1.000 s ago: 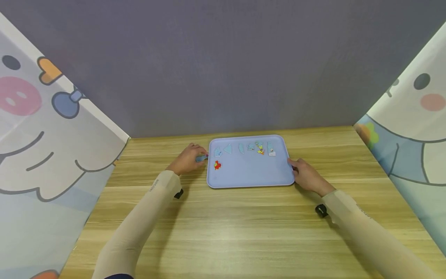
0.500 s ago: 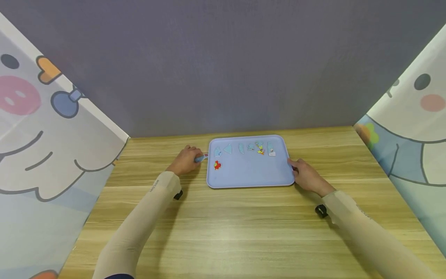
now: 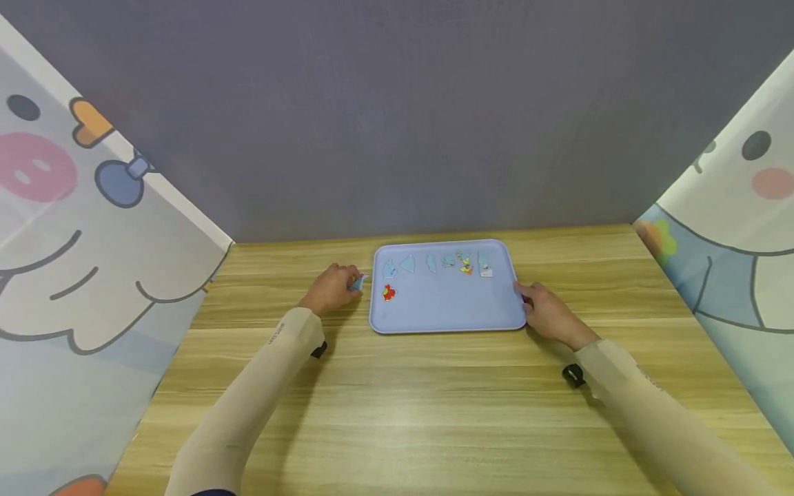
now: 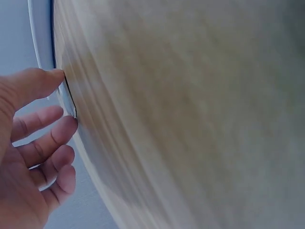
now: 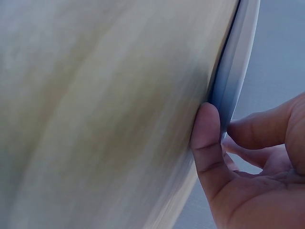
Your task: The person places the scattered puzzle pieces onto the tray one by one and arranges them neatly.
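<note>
Just outside the left rim of the pale blue tray [image 3: 446,303], my left hand [image 3: 331,288] pinches a thin light-blue puzzle piece [image 3: 357,283] with a bit of red at one end. The left wrist view shows the puzzle piece [image 4: 70,98] nearly edge-on, held between thumb and a fingertip; whether it touches the table I cannot tell. My right hand [image 3: 548,313] grips the tray's right rim. In the right wrist view, the thumb and a finger [image 5: 207,126] lie on either side of the tray wall [image 5: 233,71].
Along the tray's far side lie several flat irregular pieces, among them a triangular blue piece [image 3: 407,263] and a yellow-figured piece [image 3: 465,263]. A red piece [image 3: 389,293] lies near the left rim. The wooden table [image 3: 403,399] ends at a grey back wall [image 3: 397,124].
My left hand has drawn slightly left, away from the tray rim, and the puzzle piece has turned in its fingers. My right hand stays on the tray, which has not moved.
</note>
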